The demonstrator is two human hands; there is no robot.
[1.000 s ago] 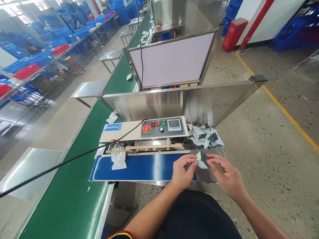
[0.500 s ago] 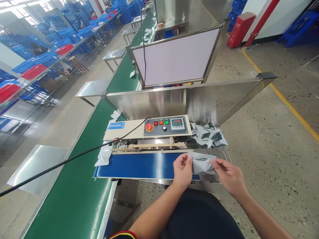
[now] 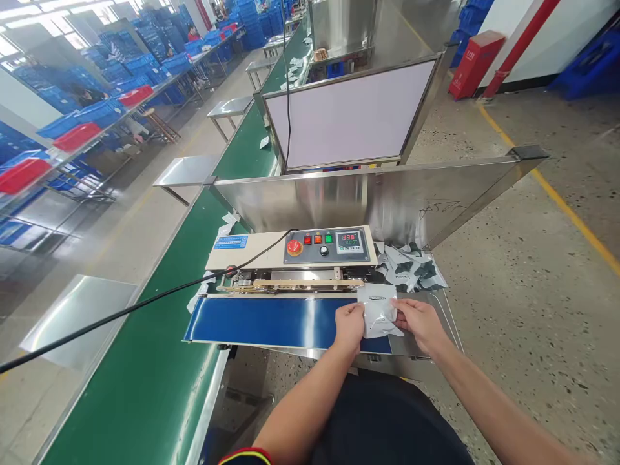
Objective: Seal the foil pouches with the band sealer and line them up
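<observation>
Both hands are clamped on one silver pouch, the left hand pinching its left edge and the right hand its right edge. It is over the right end of the blue conveyor belt, its far edge close to the band sealer; whether that edge is inside the slot I cannot tell. Half a second ago the pouch was held sideways, nearer the person. A sealed pouch then overlapping the belt's left edge now shows just past it, above the green conveyor. The pouch pile remains at the steel tabletop's far edge.
</observation>
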